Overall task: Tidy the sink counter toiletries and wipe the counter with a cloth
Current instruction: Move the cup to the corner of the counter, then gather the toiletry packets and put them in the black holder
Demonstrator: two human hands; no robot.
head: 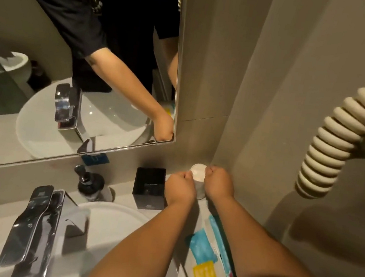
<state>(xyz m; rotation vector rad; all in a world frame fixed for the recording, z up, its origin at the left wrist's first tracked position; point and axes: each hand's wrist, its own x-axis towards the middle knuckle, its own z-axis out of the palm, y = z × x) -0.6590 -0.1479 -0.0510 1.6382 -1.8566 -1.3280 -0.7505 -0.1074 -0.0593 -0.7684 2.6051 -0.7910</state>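
Both my hands reach to the back right corner of the grey counter (122,196). My left hand (179,188) and my right hand (220,181) are closed around a clear glass (200,190) with a round white paper lid (198,171) on top. The glass stands upright close to the wall corner. A black square box (149,187) sits just left of my left hand. A black pump soap bottle (89,184) stands behind the tap. Blue and yellow toiletry packets (204,250) lie flat on the counter under my forearms.
A chrome tap (35,223) rises over the white basin (120,214) at lower left. The mirror (81,67) covers the back wall on the left. A cream coiled hose (344,134) hangs on the right wall above the counter.
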